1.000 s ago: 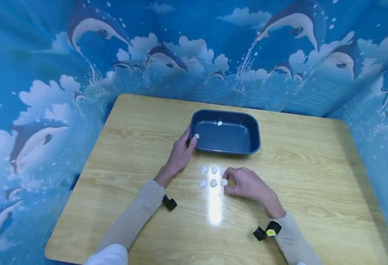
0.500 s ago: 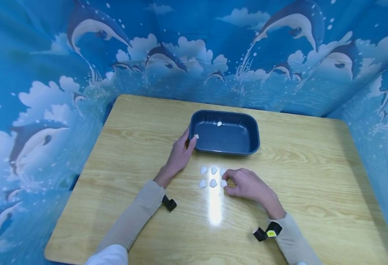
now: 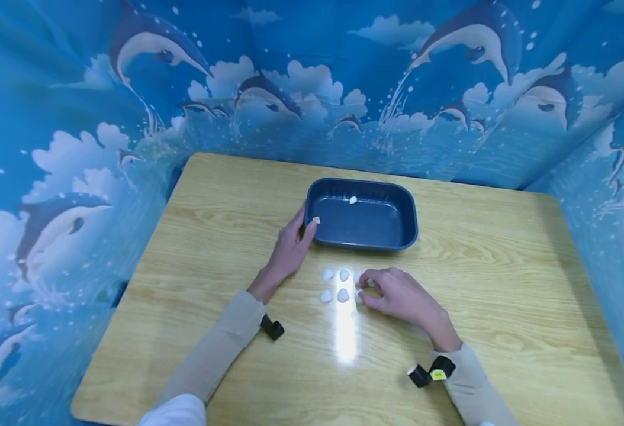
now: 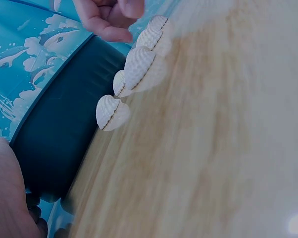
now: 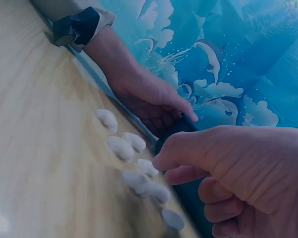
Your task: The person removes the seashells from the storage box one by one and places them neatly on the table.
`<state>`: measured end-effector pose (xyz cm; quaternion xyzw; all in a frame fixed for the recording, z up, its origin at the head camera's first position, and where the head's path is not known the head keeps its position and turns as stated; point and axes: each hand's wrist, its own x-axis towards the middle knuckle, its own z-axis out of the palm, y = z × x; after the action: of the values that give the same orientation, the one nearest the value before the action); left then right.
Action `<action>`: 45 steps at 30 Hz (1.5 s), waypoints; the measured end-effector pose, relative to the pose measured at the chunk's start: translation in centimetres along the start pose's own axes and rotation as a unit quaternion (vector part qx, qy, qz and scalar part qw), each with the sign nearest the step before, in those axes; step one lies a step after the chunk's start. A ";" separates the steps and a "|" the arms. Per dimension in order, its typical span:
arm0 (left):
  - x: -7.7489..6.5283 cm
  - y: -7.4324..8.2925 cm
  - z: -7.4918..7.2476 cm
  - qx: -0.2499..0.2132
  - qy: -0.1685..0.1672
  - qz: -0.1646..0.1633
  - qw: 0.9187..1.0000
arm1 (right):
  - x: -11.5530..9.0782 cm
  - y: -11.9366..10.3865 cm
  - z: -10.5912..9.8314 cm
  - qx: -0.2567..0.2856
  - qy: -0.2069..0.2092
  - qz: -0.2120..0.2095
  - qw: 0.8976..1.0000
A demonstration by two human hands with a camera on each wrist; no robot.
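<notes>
My left hand (image 3: 289, 245) grips the left end of a dark blue rectangular basin (image 3: 414, 228), thumb over the rim and fingers along the outside. Inside the basin lies a small white seashell (image 3: 353, 200), and a pale piece (image 3: 316, 219) shows at the thumb tip. In front of it, ribbed white seashells (image 3: 343, 294) lie in two short rows on the table. My right hand (image 3: 399, 293) is at the right end of these rows, thumb and index finger parted. In the left wrist view the fingers of this right hand (image 4: 109, 20) show nothing between them.
The wooden table (image 3: 493, 284) carries the basin near its back edge. A blue curtain (image 3: 312, 136) printed with dolphins hangs behind and at both sides. A bright light reflection (image 3: 346, 337) lies on the table below the shells.
My right thumb and index finger have parted at the lower right shell, which sits slightly further left and is partly covered by the thumb. My left hand and the basin stay in place.
</notes>
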<state>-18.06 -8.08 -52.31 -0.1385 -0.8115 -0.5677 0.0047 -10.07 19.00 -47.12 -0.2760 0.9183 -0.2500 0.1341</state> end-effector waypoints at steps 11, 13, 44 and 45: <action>0.0 -0.1 0.0 0.000 0.002 0.001 1.000 | 2.2 -0.6 -3.1 0.043 0.069 -0.046 0.996; 0.0 -0.1 0.1 0.000 0.002 -0.002 1.000 | 2.8 -0.5 -3.7 0.050 0.089 -0.064 0.993; 0.2 -0.6 0.1 0.006 0.002 0.022 1.000 | 15.6 0.3 -3.1 0.009 -0.028 -0.071 0.997; 0.1 -0.7 0.1 0.006 0.002 0.022 1.000 | 15.8 0.3 -3.0 0.011 -0.032 -0.072 0.997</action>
<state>-18.34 -8.18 -52.91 -0.1552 -0.8116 -0.5628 0.0202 -24.19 11.32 -46.50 -0.3480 0.8886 -0.2598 0.1476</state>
